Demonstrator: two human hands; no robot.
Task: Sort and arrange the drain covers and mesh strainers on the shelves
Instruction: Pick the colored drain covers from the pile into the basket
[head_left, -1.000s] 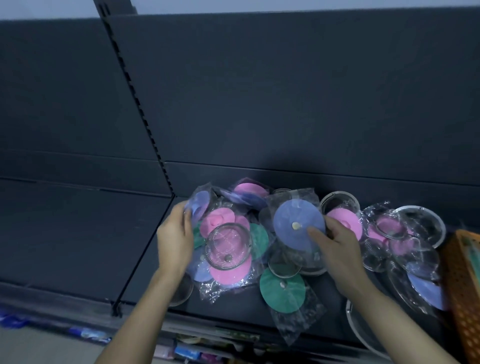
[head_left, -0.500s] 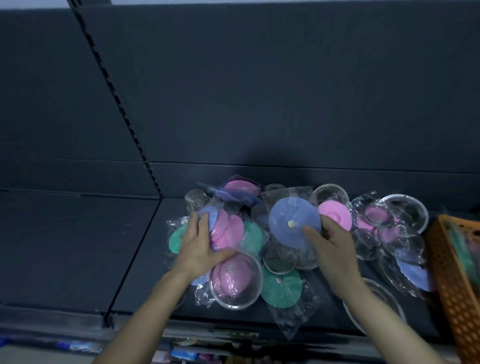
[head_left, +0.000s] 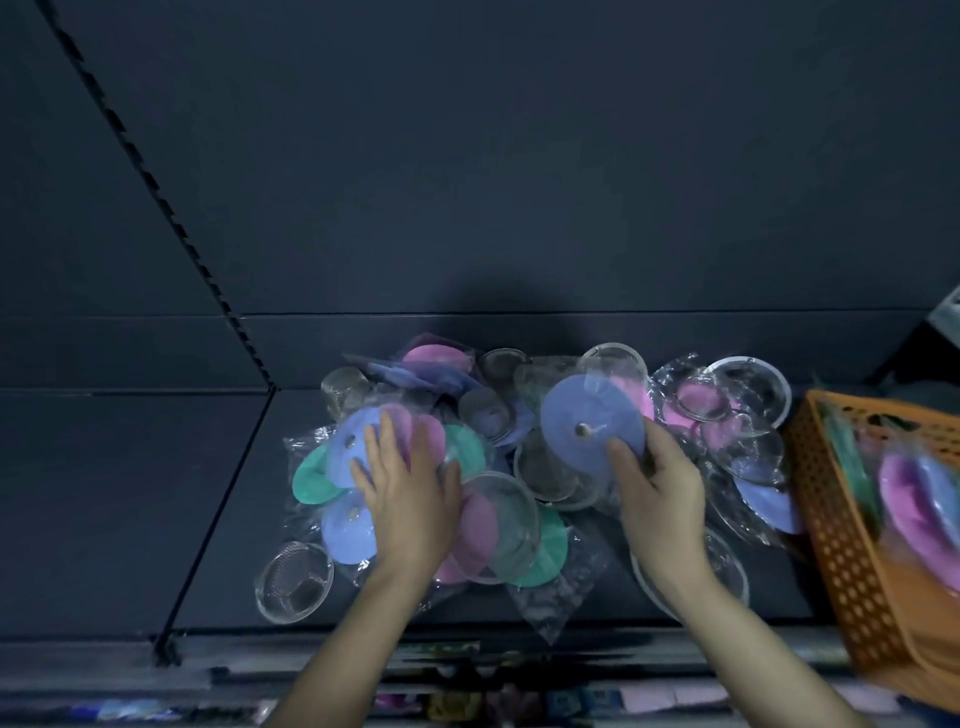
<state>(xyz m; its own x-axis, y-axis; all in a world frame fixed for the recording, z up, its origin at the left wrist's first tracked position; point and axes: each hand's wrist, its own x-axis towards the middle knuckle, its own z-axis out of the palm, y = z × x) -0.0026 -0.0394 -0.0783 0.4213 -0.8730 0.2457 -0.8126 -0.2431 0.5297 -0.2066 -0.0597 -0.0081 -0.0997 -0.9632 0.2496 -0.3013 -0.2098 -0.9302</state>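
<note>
Left hand (head_left: 410, 493) lies flat, fingers straight, pressing on the pile of bagged covers (head_left: 478, 525) on the dark shelf (head_left: 249, 530), while the right hand (head_left: 660, 483) pinches the blue drain cover (head_left: 576, 410) by its edge, tilted above the heap, orange basket (head_left: 841, 519) just right.

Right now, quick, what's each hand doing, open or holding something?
Left hand: open, fingers flat on the bagged covers.
Right hand: holding the blue drain cover at its edge.

Orange basket (head_left: 836, 525) cropped right; its drain covers (head_left: 906, 501) blurred
</note>
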